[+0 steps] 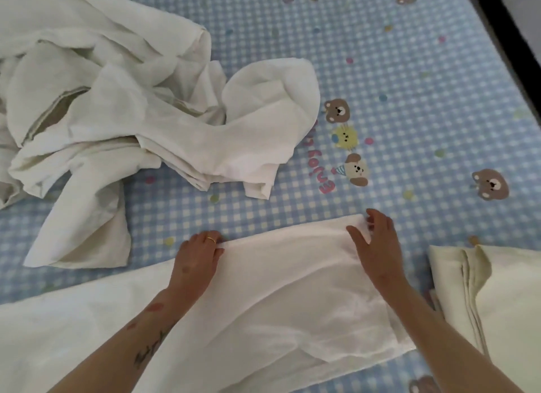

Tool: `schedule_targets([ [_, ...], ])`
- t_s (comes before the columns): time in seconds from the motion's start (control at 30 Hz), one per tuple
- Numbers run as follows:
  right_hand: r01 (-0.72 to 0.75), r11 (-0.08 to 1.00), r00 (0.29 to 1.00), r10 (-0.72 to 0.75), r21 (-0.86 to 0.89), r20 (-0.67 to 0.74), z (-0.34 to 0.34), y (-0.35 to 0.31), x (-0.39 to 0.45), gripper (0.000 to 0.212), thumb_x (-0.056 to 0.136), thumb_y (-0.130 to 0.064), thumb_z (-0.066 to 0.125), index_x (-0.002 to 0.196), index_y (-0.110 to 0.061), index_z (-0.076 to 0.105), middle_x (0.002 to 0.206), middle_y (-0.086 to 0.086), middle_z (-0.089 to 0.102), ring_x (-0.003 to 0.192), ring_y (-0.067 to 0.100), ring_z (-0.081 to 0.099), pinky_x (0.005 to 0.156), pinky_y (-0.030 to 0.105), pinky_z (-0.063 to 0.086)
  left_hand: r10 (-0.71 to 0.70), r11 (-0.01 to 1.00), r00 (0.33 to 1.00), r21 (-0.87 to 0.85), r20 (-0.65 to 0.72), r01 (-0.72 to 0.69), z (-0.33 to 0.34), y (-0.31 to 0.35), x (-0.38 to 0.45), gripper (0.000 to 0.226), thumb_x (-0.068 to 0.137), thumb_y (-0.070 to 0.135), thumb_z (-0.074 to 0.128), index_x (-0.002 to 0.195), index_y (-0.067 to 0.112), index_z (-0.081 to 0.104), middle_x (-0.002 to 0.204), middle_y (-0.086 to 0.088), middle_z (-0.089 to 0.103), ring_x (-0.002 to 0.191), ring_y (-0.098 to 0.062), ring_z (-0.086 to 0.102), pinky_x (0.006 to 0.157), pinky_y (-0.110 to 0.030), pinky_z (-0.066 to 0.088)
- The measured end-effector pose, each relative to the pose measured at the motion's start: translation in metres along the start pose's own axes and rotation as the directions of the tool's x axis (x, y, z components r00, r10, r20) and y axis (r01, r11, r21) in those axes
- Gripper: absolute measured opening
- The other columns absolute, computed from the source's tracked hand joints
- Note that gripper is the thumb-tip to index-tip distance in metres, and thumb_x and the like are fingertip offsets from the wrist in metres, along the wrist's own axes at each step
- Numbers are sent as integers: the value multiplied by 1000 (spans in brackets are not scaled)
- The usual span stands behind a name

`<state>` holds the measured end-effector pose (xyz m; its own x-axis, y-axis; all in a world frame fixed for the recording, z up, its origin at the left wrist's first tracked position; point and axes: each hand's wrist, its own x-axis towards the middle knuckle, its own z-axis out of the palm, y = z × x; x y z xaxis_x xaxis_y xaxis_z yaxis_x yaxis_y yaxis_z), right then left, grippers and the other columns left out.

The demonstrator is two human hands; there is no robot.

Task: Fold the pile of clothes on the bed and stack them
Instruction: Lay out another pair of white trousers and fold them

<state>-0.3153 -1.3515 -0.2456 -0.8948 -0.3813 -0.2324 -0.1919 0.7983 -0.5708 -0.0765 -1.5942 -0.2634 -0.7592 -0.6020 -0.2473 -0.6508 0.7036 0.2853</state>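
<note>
Two hands in my view hold the far edge of the white cloth [278,290]: left hand [199,261] gripping the fold, right hand [377,252] pinching the corner near the folded stack [503,305].

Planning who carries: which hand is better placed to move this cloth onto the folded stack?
Right, probably: the right hand is on the cloth's corner nearest the stack; the left hand sits at the opposite end, farther from it.

The crumpled pile [102,100] runs off the left and far edges; the folded stack [497,290] is cut by the right edge. The left hand [196,261] hides its fingertips under the white cloth [278,290].
</note>
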Motion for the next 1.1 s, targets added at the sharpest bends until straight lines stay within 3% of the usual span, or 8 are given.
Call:
schedule_targets([
  [0.1, -69, 996, 995, 64, -54, -82, -8, 22, -72, 45, 85, -25, 66, 125, -11, 50, 115, 10, 55, 102, 30, 57, 85, 46, 50, 154, 981, 962, -82, -226, -177, 11, 26, -60, 24, 94, 25, 45, 105, 10, 60, 103, -12, 65, 97, -27, 53, 85, -35, 42],
  [0.2, -207, 963, 975, 217, -175, 39, -12, 40, -137, 47, 82, -22, 71, 123, -8, 54, 114, 14, 55, 104, 36, 55, 85, 47, 48, 425, 896, 894, -75, -140, -438, 42, 40, -149, 29, 98, 40, 32, 102, 18, 51, 97, -7, 69, 94, -24, 57, 90, -27, 39],
  [0.33, -332, 938, 938, 339, -99, 70, -14, 38, -157, 43, 85, -18, 67, 124, -10, 51, 116, 11, 55, 105, 32, 55, 89, 45, 46, 331, 939, 941, -72, -69, -336, 62, 28, -203, 39, 101, 39, 20, 114, 15, 49, 122, -7, 47, 122, -24, 36, 114, -21, 12],
  [0.53, -287, 955, 957, 289, 70, -18, -41, 42, -135, 25, 88, -7, 61, 110, -14, 53, 97, 1, 59, 84, 26, 57, 75, 34, 42, 177, 980, 973, -62, -150, -188, 58, 15, -206, 36, 76, 10, 40, 111, 14, 50, 115, -8, 57, 102, -28, 47, 109, -17, 19],
  [0.67, -287, 958, 958, 287, 25, 8, -58, 57, -126, 22, 88, -4, 59, 107, -13, 51, 95, 5, 61, 84, 27, 58, 76, 33, 40, 259, 962, 952, -39, -163, -269, 54, 7, -216, 36, 67, 9, 40, 100, 17, 49, 99, -1, 45, 84, -21, 45, 73, -25, 40],
  [0.87, -314, 949, 947, 315, -30, 55, -48, 57, -122, 20, 90, -20, 62, 104, -10, 55, 92, 6, 63, 81, 25, 56, 73, 32, 40, 212, 975, 977, -62, 2, -212, 51, -3, -236, 35, 62, 11, 35, 94, 20, 45, 95, 2, 41, 79, -13, 42, 48, -18, 49],
  [1.0, -299, 944, 949, 309, -143, 55, -51, 56, -110, 8, 91, -12, 58, 90, -6, 52, 90, 8, 56, 82, 34, 56, 69, 34, 36, 232, 967, 973, -102, -18, -232, 49, 1, -244, 30, 65, 12, 36, 92, 24, 43, 94, 5, 40, 79, -7, 43, 61, -16, 45],
  [1.1, -161, 930, 987, 158, -330, -38, -46, 52, -114, 14, 86, -6, 63, 95, 0, 54, 102, 21, 57, 96, 43, 54, 80, 47, 45, 256, 961, 964, -92, -75, -262, 47, -1, -242, 14, 96, 22, 32, 92, 25, 45, 97, 6, 43, 83, -10, 46, 71, -16, 47],
])
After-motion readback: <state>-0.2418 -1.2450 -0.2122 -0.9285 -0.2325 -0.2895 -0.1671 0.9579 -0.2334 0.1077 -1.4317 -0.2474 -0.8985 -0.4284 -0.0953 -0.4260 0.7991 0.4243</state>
